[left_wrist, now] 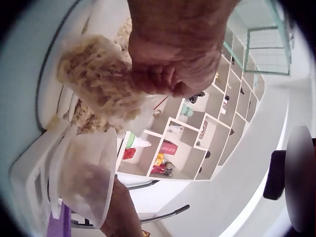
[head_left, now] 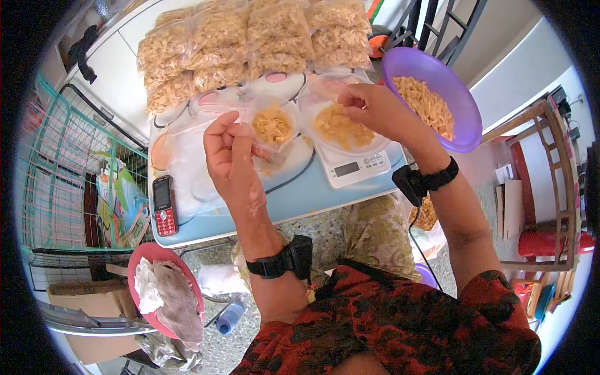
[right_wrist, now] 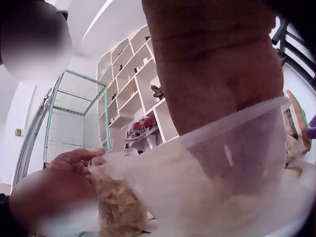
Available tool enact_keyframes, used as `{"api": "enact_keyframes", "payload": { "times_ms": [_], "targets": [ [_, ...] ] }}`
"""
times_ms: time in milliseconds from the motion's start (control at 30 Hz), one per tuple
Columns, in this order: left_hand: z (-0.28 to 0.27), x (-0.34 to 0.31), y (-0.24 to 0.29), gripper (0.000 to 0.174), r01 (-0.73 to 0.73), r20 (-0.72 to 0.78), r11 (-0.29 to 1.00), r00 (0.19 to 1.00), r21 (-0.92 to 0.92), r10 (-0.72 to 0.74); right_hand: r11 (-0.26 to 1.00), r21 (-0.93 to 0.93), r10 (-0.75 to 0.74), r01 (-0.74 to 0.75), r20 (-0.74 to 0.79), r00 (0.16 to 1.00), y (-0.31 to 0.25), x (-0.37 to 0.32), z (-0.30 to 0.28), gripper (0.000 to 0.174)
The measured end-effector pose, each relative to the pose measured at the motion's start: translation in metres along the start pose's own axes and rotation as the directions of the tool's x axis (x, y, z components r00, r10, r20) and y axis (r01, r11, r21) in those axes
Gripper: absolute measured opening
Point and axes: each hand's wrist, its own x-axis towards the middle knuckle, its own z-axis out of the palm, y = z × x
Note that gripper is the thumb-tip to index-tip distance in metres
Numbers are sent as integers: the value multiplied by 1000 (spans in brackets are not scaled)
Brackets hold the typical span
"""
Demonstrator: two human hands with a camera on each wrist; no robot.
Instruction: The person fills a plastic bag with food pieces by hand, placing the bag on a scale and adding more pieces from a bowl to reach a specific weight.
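Observation:
My left hand (head_left: 234, 159) grips the top of a clear plastic bag (head_left: 272, 127) part filled with yellowish dried strips; in the left wrist view the bag (left_wrist: 98, 79) hangs below the curled fingers. A translucent plastic bowl (head_left: 369, 149) with more strips (head_left: 340, 128) in it stands on a white kitchen scale (head_left: 356, 174). My right hand (head_left: 381, 112) reaches over that bowl with fingers bent. Through the bowl's wall (right_wrist: 173, 173) in the right wrist view, this hand shows inside, its fingertips hidden; I cannot tell whether they hold strips.
Filled bags (head_left: 250, 44) are stacked at the table's back. A purple basin (head_left: 465, 125) of strips sits at right. A red phone (head_left: 164, 206) lies at the left front edge beside flat clear bags (head_left: 194, 169). A wire cage (head_left: 81, 169) stands left of the table (head_left: 300, 206).

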Motion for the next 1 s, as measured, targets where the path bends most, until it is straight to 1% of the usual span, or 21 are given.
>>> {"api": "enact_keyframes", "payload": {
  "times_ms": [33, 133, 233, 300, 333, 433, 533, 633, 733, 833, 933, 1000],
  "targets": [
    [1, 0, 0, 26, 9, 4, 1000, 1000, -9, -9, 999, 34, -2, 2, -19, 1000, 0, -2, -1, 23],
    [3, -1, 0, 25, 9, -21, 1000, 1000, 19, -9, 1000, -15, -13, 13, -10, 1000, -5, -8, -7, 29],
    [1, 0, -1, 25, 10, -16, 1000, 1000, -5, -11, 997, -69, -15, 16, 16, 1000, -20, -20, -13, 37],
    [2, 0, 0, 25, 15, -23, 1000, 1000, 1, -15, 971, -127, -199, 204, 46, 979, -29, -19, -16, 44],
    [2, 0, 0, 25, 16, -26, 1000, 1000, 3, -16, 943, -154, -289, 296, 65, 955, -32, -18, -16, 48],
    [1, 0, 0, 26, 27, -19, 999, 999, -23, -27, 963, -212, -111, 165, 244, 963, -27, -9, -6, 52],
    [-2, 0, 1, 27, 29, -14, 1000, 999, -10, -29, 932, -320, -100, 167, 216, 971, -24, -4, 2, 42],
    [-3, -2, 4, 27, 28, -1, 999, 1000, -43, -28, 942, -300, -101, 148, 168, 981, -20, 0, 5, 31],
    [-7, 0, 3, 27, 19, -10, 1000, 1000, -21, -19, 944, -287, -132, 160, 113, 985, -13, 0, 8, 23],
    [-8, -1, 4, 26, 16, 0, 999, 1000, -33, -16, 942, -284, -177, 177, 25, 984, -11, -2, 4, 21],
    [-9, -1, 3, 26, 14, 6, 999, 1000, -44, -13, 983, -146, -119, 108, -68, 991, -13, -6, -1, 22],
    [-6, -2, 7, 26, 23, -2, 999, 1000, -40, -23, 992, -91, -89, 83, -70, 994, -14, -9, -4, 21]
  ]
}}
